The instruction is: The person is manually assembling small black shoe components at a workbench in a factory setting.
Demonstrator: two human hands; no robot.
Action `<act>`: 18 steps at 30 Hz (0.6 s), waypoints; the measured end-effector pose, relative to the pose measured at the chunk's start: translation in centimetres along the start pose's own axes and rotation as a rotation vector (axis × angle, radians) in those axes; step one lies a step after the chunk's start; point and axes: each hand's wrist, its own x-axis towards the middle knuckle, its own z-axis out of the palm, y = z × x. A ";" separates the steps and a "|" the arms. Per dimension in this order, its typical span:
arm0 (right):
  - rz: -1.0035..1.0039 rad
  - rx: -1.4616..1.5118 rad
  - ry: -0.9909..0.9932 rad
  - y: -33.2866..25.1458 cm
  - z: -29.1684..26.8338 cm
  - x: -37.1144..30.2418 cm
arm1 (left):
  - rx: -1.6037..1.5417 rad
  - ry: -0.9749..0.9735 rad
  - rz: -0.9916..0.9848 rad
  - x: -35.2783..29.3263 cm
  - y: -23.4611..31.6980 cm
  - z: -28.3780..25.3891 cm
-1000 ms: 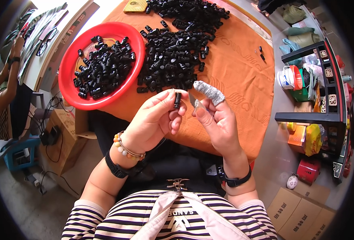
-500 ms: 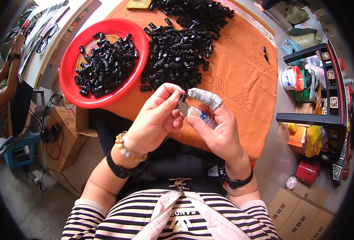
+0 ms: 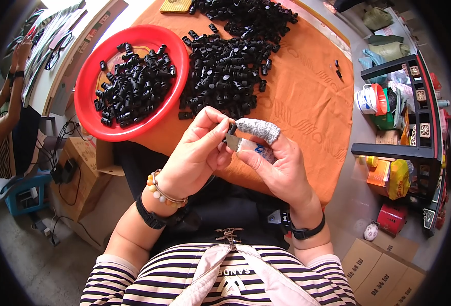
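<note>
Left hand pinches a black piece over the near side of the orange-covered table, while the right hand, gripping a wrapped blade earlier held apart, now sets it against the piece, gray-sleeved finger closing in, trimming apparently under way.

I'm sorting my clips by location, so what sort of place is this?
Probably a small workroom, perhaps in a home or shop: little black parts lie heaped on an orange-covered table, more sit in a red basin, and there are cardboard boxes nearby.
</note>
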 end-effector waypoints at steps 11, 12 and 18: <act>0.009 -0.061 -0.027 1.3 -0.4 0.4 | 0.024 0.050 -0.024 0.1 -0.5 -0.7; -0.053 -0.050 -0.017 1.6 -0.4 0.4 | 0.025 0.050 -0.027 0.1 -0.5 -0.7; -0.042 0.140 0.043 1.8 -0.1 0.8 | -0.025 -0.002 -0.062 0.2 -0.3 -0.3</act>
